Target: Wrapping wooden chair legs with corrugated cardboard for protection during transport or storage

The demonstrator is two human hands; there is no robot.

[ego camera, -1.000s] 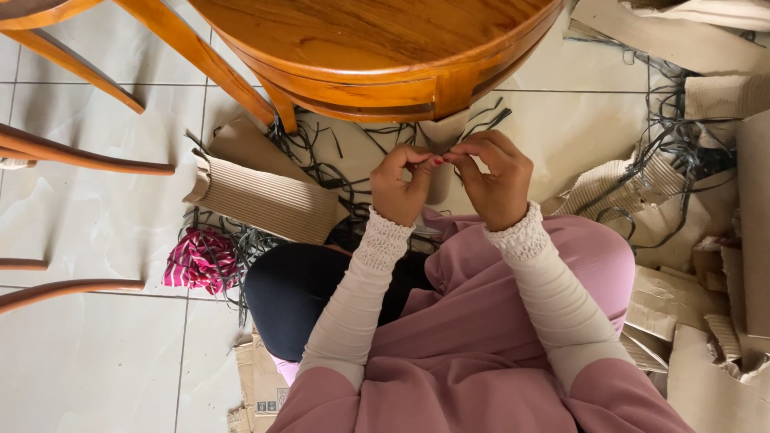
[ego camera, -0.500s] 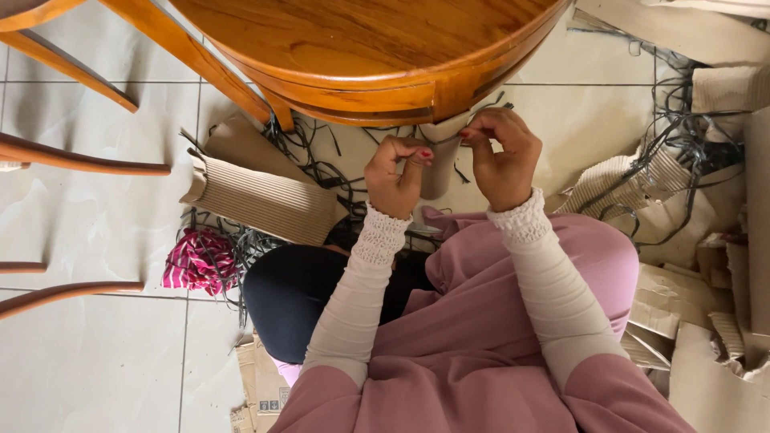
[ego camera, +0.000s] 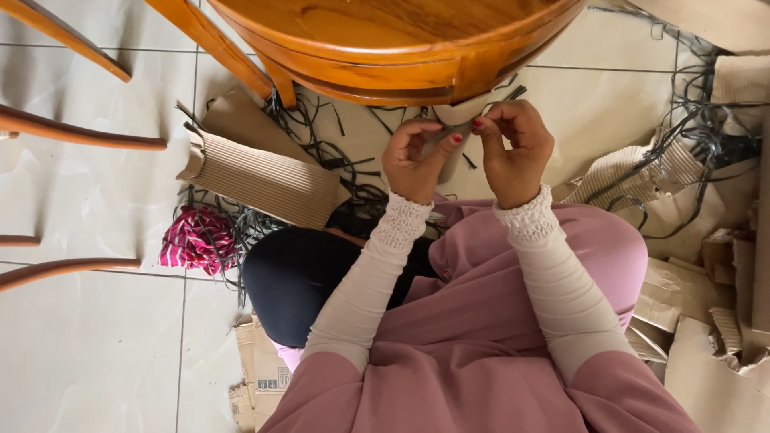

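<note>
Seen from above, a seated person's left hand (ego camera: 413,160) and right hand (ego camera: 513,148) meet just under the rim of a round wooden table (ego camera: 385,44). Fingertips of both hands pinch a small thing between them; what it is cannot be told. A roll of corrugated card (ego camera: 257,176) lies left of the hands, among black strips (ego camera: 321,148) strewn on the floor. A pink striped cloth (ego camera: 196,240) sits further left. Torn cardboard (ego camera: 706,345) lies right.
</note>
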